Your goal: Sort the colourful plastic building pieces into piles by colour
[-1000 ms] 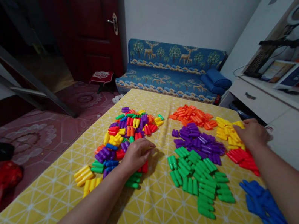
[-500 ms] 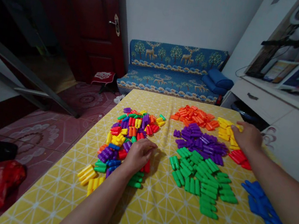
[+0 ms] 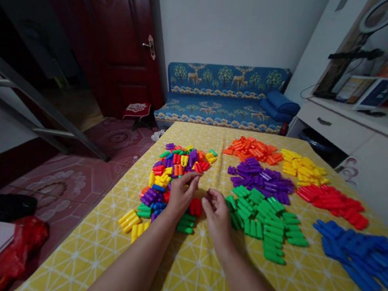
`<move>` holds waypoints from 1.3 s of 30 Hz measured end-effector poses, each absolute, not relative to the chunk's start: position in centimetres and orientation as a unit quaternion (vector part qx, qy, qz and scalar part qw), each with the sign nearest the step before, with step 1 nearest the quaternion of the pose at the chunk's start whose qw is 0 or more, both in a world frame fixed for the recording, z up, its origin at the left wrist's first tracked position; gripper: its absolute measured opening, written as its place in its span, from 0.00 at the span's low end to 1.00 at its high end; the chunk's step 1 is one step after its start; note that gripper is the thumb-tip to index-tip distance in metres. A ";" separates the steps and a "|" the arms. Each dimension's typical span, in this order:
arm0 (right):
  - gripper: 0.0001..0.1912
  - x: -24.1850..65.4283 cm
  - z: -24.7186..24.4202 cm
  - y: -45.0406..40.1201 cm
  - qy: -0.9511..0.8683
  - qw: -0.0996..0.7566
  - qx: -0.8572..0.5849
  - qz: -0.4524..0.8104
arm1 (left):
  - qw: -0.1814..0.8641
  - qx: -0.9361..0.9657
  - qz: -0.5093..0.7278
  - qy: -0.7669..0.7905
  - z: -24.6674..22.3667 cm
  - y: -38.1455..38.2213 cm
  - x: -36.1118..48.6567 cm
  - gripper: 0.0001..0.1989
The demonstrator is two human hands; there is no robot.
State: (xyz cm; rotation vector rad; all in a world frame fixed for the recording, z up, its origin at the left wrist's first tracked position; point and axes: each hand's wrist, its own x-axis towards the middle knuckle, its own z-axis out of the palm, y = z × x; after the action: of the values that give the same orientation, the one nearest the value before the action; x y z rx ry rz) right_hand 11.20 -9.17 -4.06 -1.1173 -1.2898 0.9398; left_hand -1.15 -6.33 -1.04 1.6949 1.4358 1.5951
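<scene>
Yellow cloth (image 3: 171,281) covers the table, with a blue sofa (image 3: 215,107) beyond; in the head view, the right hand (image 3: 218,214) has left the yellow pile (image 3: 303,170) and come back to mid-table, just beside the green pile (image 3: 267,220); its arm no longer crosses the red pile (image 3: 333,202) and blue pile (image 3: 358,252), so both lie in fuller view; the left hand (image 3: 181,195) stays over the mixed pile (image 3: 161,180), near some red pieces (image 3: 195,206); the hands now face each other, near but apart, so both are close to the mixed pieces; the left thumb and fingertips look nearly together, the right ones curl with a slight gap; I cannot tell whether either grips a piece; purple (image 3: 262,181) and orange piles (image 3: 253,149) lie farther back.
</scene>
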 end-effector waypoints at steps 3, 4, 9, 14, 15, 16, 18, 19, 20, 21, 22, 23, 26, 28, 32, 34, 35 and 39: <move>0.17 11.1 -4.7 -8.8 -0.542 0.574 -0.478 0.384 | 0.195 0.580 0.596 0.520 -0.7 -6.6 -1.2 0.13; 0.16 11.2 -4.6 -8.7 -0.542 0.576 -0.473 0.388 | 0.204 0.575 0.598 0.520 -0.6 -6.5 -1.3 0.13; 0.14 11.1 -4.6 -8.6 -0.531 0.587 -0.449 0.415 | 0.243 0.623 0.520 0.531 1.0 -5.2 -2.1 0.11; 0.17 11.0 -4.8 -8.6 -0.526 0.585 -0.453 0.420 | 0.102 0.732 0.339 0.582 3.0 -2.1 -2.7 0.16; 0.17 11.0 -4.7 -8.6 -0.527 0.582 -0.455 0.421 | 0.075 0.750 0.297 0.586 3.1 -1.4 -2.6 0.18; 0.17 11.1 -4.7 -8.7 -0.529 0.578 -0.457 0.421 | 0.054 0.766 0.255 0.587 3.2 -0.8 -2.5 0.20; 0.17 11.2 -4.5 -8.7 -0.538 0.571 -0.461 0.415 | 0.026 0.793 0.176 0.583 3.1 0.4 -2.1 0.22; 0.17 11.2 -4.5 -8.7 -0.541 0.568 -0.463 0.412 | 0.013 0.801 0.139 0.581 2.9 0.8 -1.9 0.22; 0.17 11.2 -4.5 -8.7 -0.543 0.566 -0.465 0.410 | 0.001 0.806 0.108 0.582 2.7 1.2 -1.6 0.22; 0.18 11.2 -4.5 -8.7 -0.543 0.566 -0.466 0.409 | -0.010 0.809 0.083 0.582 2.4 1.6 -1.3 0.22; 0.18 11.2 -4.6 -8.7 -0.543 0.566 -0.468 0.408 | -0.018 0.809 0.065 0.584 2.1 1.9 -1.0 0.23; 0.18 11.2 -4.6 -8.7 -0.542 0.566 -0.468 0.409 | -0.027 0.807 0.054 0.587 1.8 2.1 -0.8 0.23; 0.17 11.1 -4.8 -8.6 -0.540 0.568 -0.466 0.409 | -0.051 0.797 0.044 0.601 1.0 2.6 -0.1 0.23; 0.17 11.0 -4.9 -8.6 -0.540 0.570 -0.463 0.411 | -0.068 0.790 0.044 0.607 0.7 2.8 0.0 0.21; 0.17 11.0 -5.0 -8.6 -0.540 0.566 -0.461 0.418 | -0.076 0.793 0.036 0.603 0.8 3.0 -0.3 0.20; 0.17 11.0 -4.9 -8.7 -0.544 0.562 -0.464 0.416 | -0.072 0.796 0.024 0.600 1.2 3.1 -0.5 0.20; 0.17 11.1 -4.9 -8.7 -0.546 0.562 -0.465 0.412 | -0.069 0.797 0.018 0.599 1.5 3.2 -0.6 0.20; 0.16 11.2 -4.8 -8.6 -0.552 0.572 -0.468 0.386 | -0.054 0.806 -0.001 0.590 2.2 3.2 -0.7 0.20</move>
State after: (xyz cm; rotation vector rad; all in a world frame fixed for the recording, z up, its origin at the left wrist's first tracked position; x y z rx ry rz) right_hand 11.15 -8.62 -4.80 -1.0971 -1.2956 0.9065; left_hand -0.68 3.20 2.19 2.6218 1.9206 -0.0045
